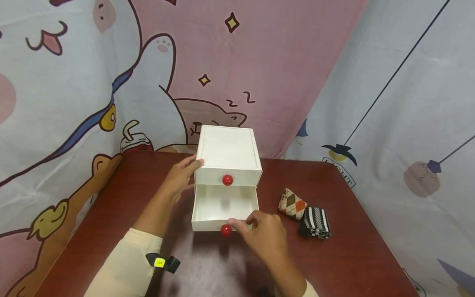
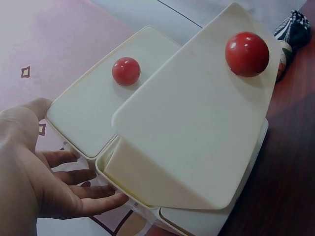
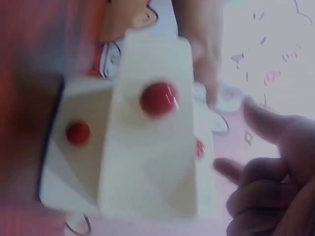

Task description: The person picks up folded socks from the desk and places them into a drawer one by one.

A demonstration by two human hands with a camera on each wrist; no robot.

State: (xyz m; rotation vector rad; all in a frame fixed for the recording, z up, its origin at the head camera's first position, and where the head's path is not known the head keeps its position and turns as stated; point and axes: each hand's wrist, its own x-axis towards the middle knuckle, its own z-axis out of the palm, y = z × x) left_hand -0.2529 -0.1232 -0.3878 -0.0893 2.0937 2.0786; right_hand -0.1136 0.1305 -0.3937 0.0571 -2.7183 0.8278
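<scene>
A small white drawer cabinet (image 1: 228, 147) with round red knobs stands in the middle. Its middle drawer (image 1: 224, 204) is pulled out, and the inside that shows is bare. My left hand (image 1: 182, 176) rests against the cabinet's left side, its thumb at the top edge and its fingers extended along the side, as the left wrist view shows. My right hand (image 1: 265, 235) is at the right end of the pulled-out drawer's front, overlapping it in the head view. In the right wrist view a gap separates its extended thumb and forefinger from the drawer; the other fingers are bent.
To the right of the cabinet lie a folded argyle sock bundle (image 1: 292, 204) and a folded black-and-white striped one (image 1: 315, 222), side by side on the dark red table (image 1: 345, 255). A printed cloth (image 1: 282, 62) hangs behind the table.
</scene>
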